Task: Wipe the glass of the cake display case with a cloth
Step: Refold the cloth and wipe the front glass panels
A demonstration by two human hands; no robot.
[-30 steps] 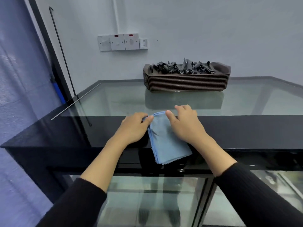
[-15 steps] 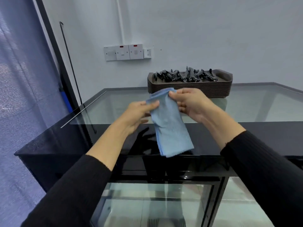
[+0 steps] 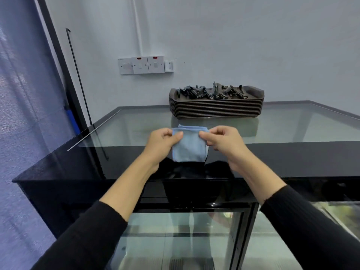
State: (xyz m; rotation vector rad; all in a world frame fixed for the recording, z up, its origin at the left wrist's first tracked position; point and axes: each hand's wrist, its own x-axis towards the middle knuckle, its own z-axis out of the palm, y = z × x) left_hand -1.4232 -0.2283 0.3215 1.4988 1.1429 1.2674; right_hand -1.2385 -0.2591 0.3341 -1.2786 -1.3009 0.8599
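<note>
A light blue cloth (image 3: 190, 146), folded into a small square, hangs in the air above the black front band of the display case. My left hand (image 3: 161, 142) pinches its upper left corner and my right hand (image 3: 224, 142) pinches its upper right corner. The case's glass top (image 3: 136, 129) stretches away behind the cloth. Glass front panels (image 3: 175, 236) show below my forearms.
A stack of brown trays (image 3: 216, 109) with several black clips on top stands at the back of the glass top by the wall. A thin black rod (image 3: 78, 71) leans at the left. Wall sockets (image 3: 146, 64) sit above the case.
The cloth was lifted off the black band and has been folded shorter, from a long hanging strip to a small square held between both hands.
</note>
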